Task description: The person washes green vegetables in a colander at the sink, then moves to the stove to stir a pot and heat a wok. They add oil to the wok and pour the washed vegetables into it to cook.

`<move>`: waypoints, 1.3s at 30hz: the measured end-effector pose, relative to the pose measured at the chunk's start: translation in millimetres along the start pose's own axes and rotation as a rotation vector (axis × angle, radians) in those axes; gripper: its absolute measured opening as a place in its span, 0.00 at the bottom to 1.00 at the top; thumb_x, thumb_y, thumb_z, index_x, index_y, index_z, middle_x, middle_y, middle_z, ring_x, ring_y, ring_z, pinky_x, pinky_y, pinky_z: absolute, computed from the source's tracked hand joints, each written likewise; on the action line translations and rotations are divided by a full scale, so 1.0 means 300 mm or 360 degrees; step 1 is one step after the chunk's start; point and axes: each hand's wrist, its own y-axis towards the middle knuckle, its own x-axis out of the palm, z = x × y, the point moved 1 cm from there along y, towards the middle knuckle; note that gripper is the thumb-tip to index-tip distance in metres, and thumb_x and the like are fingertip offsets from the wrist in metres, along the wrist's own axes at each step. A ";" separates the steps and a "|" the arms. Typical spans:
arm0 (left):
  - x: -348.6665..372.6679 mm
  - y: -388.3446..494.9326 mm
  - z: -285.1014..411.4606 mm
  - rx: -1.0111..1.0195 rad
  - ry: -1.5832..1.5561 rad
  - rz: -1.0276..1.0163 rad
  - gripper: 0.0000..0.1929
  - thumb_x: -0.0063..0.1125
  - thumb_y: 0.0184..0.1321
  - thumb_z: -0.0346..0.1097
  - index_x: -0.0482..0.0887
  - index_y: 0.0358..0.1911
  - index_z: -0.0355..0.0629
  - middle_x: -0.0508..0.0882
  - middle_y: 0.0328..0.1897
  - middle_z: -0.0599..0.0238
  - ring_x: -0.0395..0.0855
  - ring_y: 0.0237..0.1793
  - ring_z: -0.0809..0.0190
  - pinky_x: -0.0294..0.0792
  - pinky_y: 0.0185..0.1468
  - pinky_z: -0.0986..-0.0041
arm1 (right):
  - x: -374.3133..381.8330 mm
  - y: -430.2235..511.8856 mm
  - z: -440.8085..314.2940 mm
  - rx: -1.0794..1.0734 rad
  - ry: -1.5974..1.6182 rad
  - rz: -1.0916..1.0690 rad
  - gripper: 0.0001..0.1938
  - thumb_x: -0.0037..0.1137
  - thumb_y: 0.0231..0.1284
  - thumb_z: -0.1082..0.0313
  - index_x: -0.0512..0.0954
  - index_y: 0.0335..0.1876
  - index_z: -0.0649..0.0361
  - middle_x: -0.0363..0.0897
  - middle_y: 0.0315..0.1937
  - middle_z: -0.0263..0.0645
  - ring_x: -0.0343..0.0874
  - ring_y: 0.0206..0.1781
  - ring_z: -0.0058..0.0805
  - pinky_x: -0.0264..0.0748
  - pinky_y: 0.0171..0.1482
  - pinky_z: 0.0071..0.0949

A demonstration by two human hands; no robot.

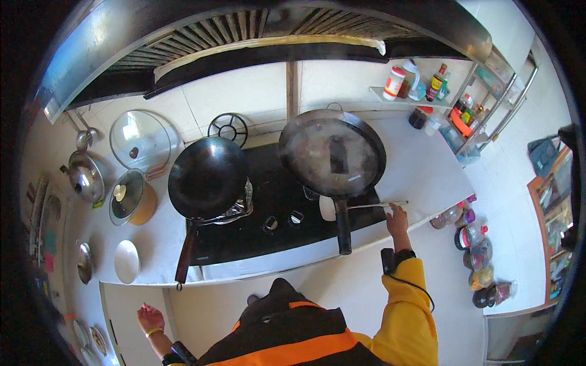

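My right hand (397, 220) is at the front right of the counter, its fingers on a pair of pale chopsticks (373, 205). The far tips of the chopsticks reach a white bowl (327, 208), partly hidden behind the handle of a large black frying pan (311, 158). A steamed-up glass lid (361, 151) with a dark upright knob appears to cover that pan; the food beneath is blurred. Low on the left, my left hand (151, 318) hangs in front of the counter with curled fingers, and I see nothing in it.
A black wok (208, 178) sits on the left burner of the black glass hob (265, 247), its handle past the front edge. Left of it stand a lidded pot (142, 203), a glass lid (142, 137) and a white bowl (127, 261). The range hood (274, 23) hangs overhead.
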 end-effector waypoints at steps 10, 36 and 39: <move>-0.036 -0.360 -0.017 0.0290 -0.0127 0.0452 0.08 0.43 0.55 0.40 0.73 0.24 0.46 0.72 0.18 0.74 0.67 0.17 0.71 0.63 0.20 0.82 | 0.135 0.210 0.091 -0.0018 -0.0802 -0.0558 0.13 0.52 0.47 0.65 0.75 0.42 0.48 0.69 0.48 0.37 0.66 0.54 0.41 0.65 0.53 0.38; -0.042 -0.190 -0.128 -0.0044 -0.0334 0.0421 0.08 0.37 0.58 0.38 0.69 0.29 0.44 0.69 0.17 0.71 0.66 0.17 0.66 0.66 0.22 0.74 | -0.067 -0.504 0.047 -0.0602 -0.0341 -0.0677 0.12 0.48 0.53 0.51 0.70 0.26 0.50 0.72 0.17 0.37 0.72 0.20 0.39 0.69 0.23 0.36; -0.136 -0.218 -0.084 -0.0041 -0.0325 0.0562 0.08 0.39 0.58 0.38 0.71 0.30 0.44 0.73 0.18 0.69 0.69 0.18 0.66 0.67 0.23 0.74 | -0.027 -0.621 -0.130 -0.0837 -0.0016 -0.0553 0.13 0.49 0.52 0.52 0.69 0.25 0.53 0.70 0.16 0.40 0.68 0.20 0.38 0.64 0.24 0.35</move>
